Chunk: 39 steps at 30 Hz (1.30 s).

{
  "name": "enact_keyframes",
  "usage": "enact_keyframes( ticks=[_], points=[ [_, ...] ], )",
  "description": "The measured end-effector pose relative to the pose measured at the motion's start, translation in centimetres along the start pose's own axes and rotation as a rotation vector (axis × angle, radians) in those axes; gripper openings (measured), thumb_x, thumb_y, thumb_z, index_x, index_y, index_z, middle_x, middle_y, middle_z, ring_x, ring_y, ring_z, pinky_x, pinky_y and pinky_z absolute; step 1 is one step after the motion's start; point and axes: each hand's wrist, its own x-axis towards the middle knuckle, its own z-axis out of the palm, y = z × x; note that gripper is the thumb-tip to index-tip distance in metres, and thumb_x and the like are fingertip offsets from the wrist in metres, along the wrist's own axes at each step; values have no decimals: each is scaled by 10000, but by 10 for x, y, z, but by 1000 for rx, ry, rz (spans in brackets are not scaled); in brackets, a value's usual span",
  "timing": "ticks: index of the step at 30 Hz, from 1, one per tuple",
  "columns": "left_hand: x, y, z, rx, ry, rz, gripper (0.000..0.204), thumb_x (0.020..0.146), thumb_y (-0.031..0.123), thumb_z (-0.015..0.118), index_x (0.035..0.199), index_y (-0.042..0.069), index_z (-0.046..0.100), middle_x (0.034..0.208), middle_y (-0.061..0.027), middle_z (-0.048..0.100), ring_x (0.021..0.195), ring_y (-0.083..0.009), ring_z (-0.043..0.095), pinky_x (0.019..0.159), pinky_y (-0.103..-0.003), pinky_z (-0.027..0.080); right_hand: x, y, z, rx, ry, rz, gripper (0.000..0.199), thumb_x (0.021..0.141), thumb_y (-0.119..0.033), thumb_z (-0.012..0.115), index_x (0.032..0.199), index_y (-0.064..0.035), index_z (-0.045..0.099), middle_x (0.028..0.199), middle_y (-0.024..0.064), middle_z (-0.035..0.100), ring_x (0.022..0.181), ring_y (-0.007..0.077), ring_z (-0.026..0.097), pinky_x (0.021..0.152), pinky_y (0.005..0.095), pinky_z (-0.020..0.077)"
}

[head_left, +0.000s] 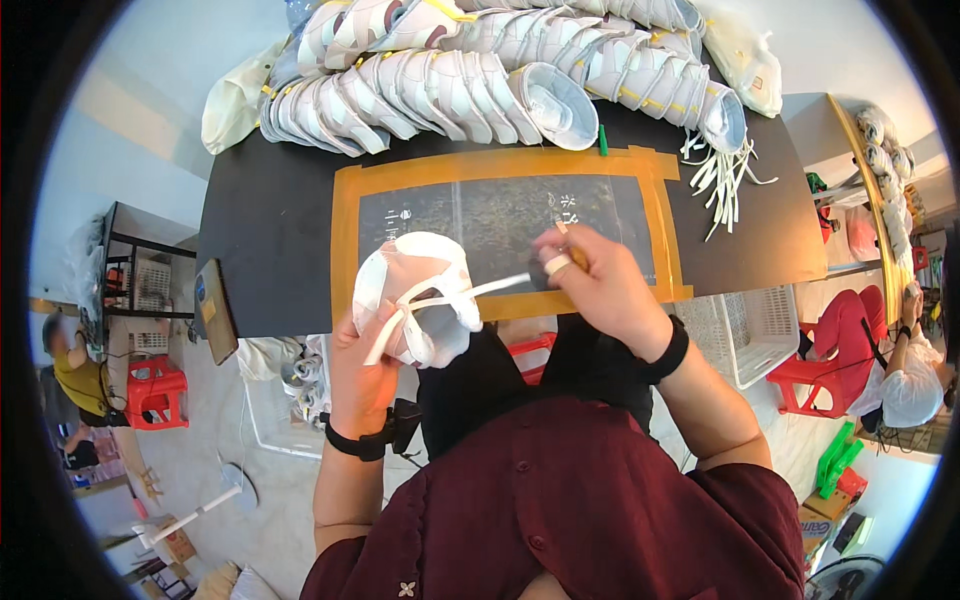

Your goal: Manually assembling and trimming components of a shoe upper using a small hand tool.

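Workshop floor surrounds a black bench (270, 230), with red stools, white crates and other people at nine and three o'clock. Along the bench's far edge, at twelve o'clock, lies a long nested row of white shoe uppers (480, 70), stacked so each sits inside the next, probably to keep them in reach. Below them a dark cutting mat (500, 215) is fixed down by an orange tape border, apparently to stop it sliding. A loose bunch of white laces (725, 175) lies at two o'clock, and a green marker (603, 139) sits just beyond the mat.

At the mat's near edge, the left hand (360, 365) cups one white shoe upper (415, 295) from below, fingers wrapped around its underside, holding it tilted toward the person so the opening faces up. The right hand (600, 280), at its three o'clock, pinches the end of a white lace (480, 290) between closed fingers; a taped fingertip shows. The lace runs taut from those fingers to the upper, touching both.
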Motion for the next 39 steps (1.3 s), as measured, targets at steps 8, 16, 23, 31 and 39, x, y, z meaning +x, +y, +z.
enact_keyframes(
  ticks=[8,16,23,31,39],
  points=[
    [-16,-4,31,1057,-29,812,162,879,80,600,991,-31,634,860,-146,612,769,-311,581,690,-374,460,-16,-26,40,-121,-179,-180,215,955,-262,624,978,-49,641,768,55,624,685,154,615,626,317,488],
    [-29,-13,18,737,-109,561,209,871,75,584,1049,-32,615,901,-120,590,787,-247,577,697,-321,445,-20,-12,68,-429,-27,-539,155,854,-186,671,931,-74,596,803,125,642,720,344,640,615,413,515],
    [-33,-20,5,820,-92,596,258,894,88,578,1117,-32,626,987,-146,632,838,-273,613,750,-359,474,-15,-14,73,-438,-39,-423,170,847,-211,644,942,-76,601,788,120,646,690,337,640,592,409,508],
    [-32,-14,9,781,64,428,230,912,54,596,1123,-28,636,1020,-134,645,896,-201,626,755,-307,482,-27,-13,82,-123,-448,-532,97,836,-157,626,880,-75,597,754,100,617,696,318,628,610,403,487],
    [-27,-26,-4,47,131,236,310,926,99,640,1212,-7,581,1121,-85,642,978,-171,622,847,-318,501,-25,1,65,-225,-533,-516,186,914,-272,591,940,-91,624,802,132,647,755,337,648,650,431,511]
  ],
)
